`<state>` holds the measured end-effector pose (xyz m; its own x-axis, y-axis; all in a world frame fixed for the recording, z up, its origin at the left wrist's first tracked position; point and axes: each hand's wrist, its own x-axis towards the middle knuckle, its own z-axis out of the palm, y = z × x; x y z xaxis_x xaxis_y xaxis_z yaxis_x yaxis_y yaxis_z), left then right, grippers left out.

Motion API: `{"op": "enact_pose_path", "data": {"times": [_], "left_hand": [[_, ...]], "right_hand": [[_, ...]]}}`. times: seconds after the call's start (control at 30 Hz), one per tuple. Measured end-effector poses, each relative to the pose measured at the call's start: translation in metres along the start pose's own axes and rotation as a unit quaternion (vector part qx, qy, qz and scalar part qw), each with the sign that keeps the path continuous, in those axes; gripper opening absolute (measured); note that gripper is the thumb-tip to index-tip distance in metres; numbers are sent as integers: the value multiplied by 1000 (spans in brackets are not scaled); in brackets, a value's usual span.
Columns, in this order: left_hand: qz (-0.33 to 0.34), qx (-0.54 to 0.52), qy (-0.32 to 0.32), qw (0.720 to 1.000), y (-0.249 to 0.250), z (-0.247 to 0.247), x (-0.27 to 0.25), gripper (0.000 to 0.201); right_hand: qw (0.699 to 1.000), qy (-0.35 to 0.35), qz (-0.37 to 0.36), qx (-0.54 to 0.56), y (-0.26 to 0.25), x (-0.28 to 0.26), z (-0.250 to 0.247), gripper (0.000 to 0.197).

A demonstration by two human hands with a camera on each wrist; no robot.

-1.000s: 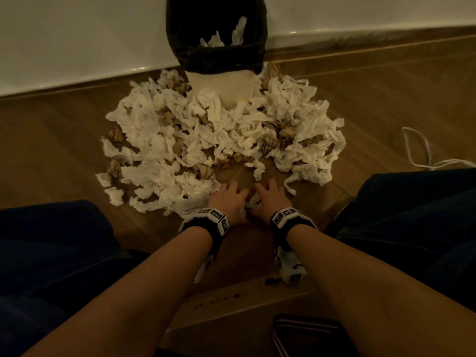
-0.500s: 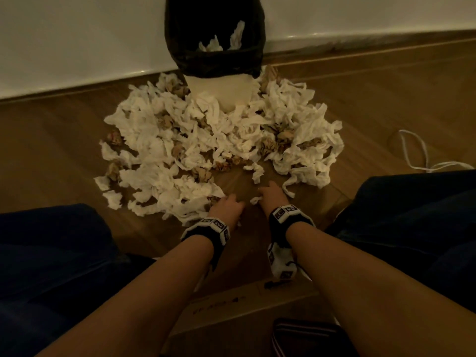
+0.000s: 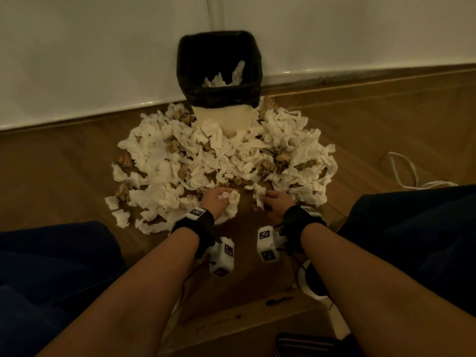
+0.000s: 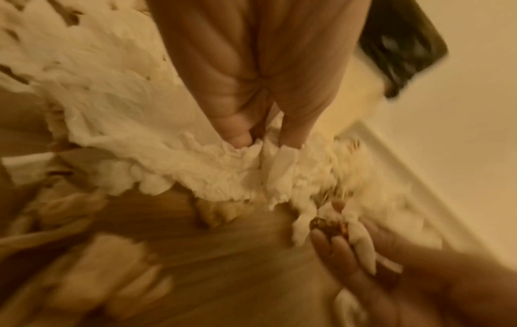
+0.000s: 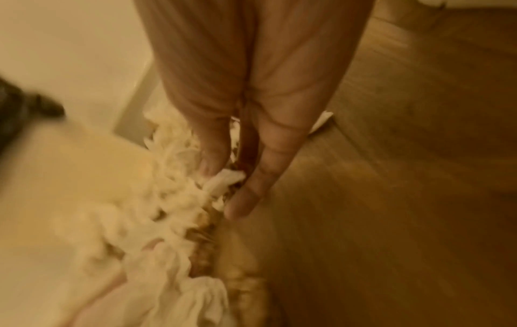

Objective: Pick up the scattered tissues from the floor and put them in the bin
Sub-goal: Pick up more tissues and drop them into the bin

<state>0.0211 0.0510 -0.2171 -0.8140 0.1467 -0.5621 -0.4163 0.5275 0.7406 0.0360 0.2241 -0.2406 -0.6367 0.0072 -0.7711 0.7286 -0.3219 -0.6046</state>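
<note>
A wide heap of white and brown crumpled tissues [image 3: 206, 161] lies on the wooden floor in front of the bin [image 3: 219, 99], a pale tub lined with a black bag and holding a few tissues. My left hand [image 3: 219, 199] grips a bunch of white tissue [image 3: 229, 197] at the near edge of the heap; the left wrist view shows the fingers [image 4: 238, 124] closed on it. My right hand [image 3: 270, 202] pinches a small wad of tissue [image 3: 258, 195] between thumb and fingers [image 5: 246, 194], just right of the left hand.
The bin stands against a white wall [image 3: 103, 60] with a skirting board. A white cord [image 3: 401, 173] lies on the floor at the right. My dark-trousered legs [image 3: 412, 228] flank the heap. A cardboard box [image 3: 244, 325] sits near my body.
Both hands were flat on the floor close together; now each has closed on tissue and they have drawn slightly apart. The head view has tilted up, showing more of the bin.
</note>
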Motion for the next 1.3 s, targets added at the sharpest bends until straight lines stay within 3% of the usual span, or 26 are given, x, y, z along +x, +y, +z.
{"op": "enact_pose_path", "data": {"times": [0.2, 0.33, 0.57, 0.63, 0.97, 1.3], "left_hand": [[24, -31, 56, 998, 30, -20, 2, 38], [23, -121, 97, 988, 55, -36, 1, 42], [83, -362, 70, 926, 119, -67, -4, 39], [98, -379, 69, 918, 137, -79, -5, 40], [182, -445, 92, 872, 220, -138, -10, 38], [209, -448, 99, 864, 263, -157, -18, 48]], "right_hand": [[988, -58, -24, 142, -41, -14, 14, 44], [974, -81, -55, 204, -74, -22, 19, 45], [957, -107, -122, 240, -141, -34, 39, 32], [952, -133, -142, 237, -162, -41, 47, 20], [930, -204, -210, 223, -239, -71, 85, 22], [944, -177, -186, 206, -233, -71, 78, 27]]}}
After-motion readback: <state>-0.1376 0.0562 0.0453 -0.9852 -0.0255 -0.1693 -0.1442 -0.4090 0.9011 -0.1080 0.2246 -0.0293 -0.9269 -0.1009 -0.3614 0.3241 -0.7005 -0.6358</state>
